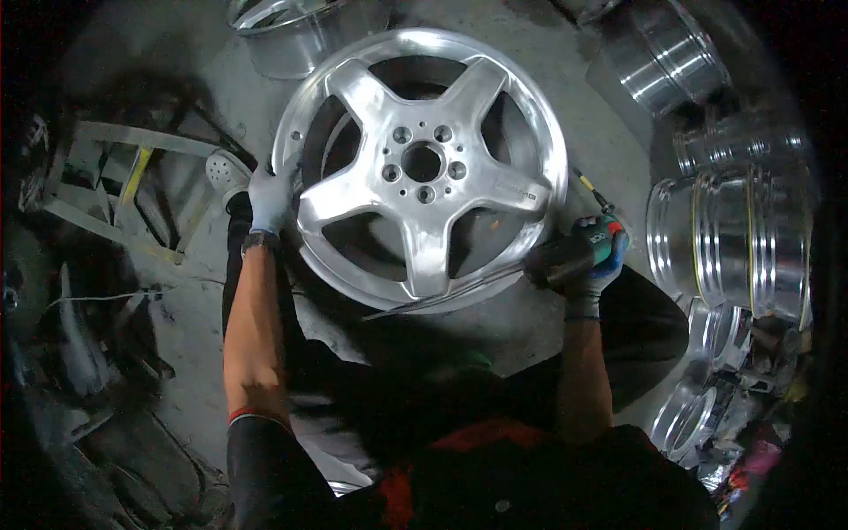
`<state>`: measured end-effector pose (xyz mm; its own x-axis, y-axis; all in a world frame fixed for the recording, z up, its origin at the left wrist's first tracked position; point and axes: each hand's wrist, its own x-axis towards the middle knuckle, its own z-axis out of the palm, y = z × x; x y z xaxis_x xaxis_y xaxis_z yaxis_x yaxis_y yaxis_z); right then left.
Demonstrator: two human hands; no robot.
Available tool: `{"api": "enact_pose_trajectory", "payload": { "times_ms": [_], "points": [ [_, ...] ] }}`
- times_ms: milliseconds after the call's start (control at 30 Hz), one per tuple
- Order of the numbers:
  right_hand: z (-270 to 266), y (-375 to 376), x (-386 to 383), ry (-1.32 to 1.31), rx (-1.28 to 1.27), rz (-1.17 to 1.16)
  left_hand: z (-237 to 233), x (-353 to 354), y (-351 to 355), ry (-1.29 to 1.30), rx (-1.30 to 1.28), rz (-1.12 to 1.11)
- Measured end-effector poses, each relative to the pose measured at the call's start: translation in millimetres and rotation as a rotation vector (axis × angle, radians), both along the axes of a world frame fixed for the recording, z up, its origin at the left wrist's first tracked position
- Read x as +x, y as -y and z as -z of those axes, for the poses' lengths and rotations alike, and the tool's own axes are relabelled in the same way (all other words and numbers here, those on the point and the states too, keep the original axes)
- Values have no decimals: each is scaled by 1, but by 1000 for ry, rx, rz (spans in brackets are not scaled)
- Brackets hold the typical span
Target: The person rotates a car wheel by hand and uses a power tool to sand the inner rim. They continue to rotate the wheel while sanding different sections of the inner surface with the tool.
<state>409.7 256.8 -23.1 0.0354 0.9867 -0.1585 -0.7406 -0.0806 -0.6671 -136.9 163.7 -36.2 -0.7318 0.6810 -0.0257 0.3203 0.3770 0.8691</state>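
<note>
A polished five-spoke alloy wheel (426,252) is in front of me, face up, its spokes bright and bare metal. My left hand (270,196), in a pale glove, grips the left edge of its rim. My right hand (604,269), gloved in grey and blue, is closed round a green and black power tool (565,256) at the wheel's lower right. From the tool a long thin shaft (459,291) reaches left across the near rim, overlapping the lower spoke's end in this view.
Several silver wheel barrels (724,243) stand along the right, with more wheel parts (305,35) at the top. A metal frame (132,190) lies left, near my shoe (227,172). A cable with a yellow piece (594,190) runs behind the tool. Assorted clutter (733,424) fills the lower right.
</note>
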Motion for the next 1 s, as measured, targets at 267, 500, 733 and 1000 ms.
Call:
{"api": "enact_pose_trajectory", "payload": {
  "times_ms": [267,500,733,1000],
  "points": [
    [-26,4,-31,46,-38,105,-13,14,4,248,114,46],
    [-38,-20,-41,42,-70,39,-32,37,14,353,165,-50],
    [-44,-85,-33,279,124,6,-30,82,49,379,162,-223],
    [-69,-163,-67,332,193,-58,-12,173,88,566,141,-512]
  ]
}}
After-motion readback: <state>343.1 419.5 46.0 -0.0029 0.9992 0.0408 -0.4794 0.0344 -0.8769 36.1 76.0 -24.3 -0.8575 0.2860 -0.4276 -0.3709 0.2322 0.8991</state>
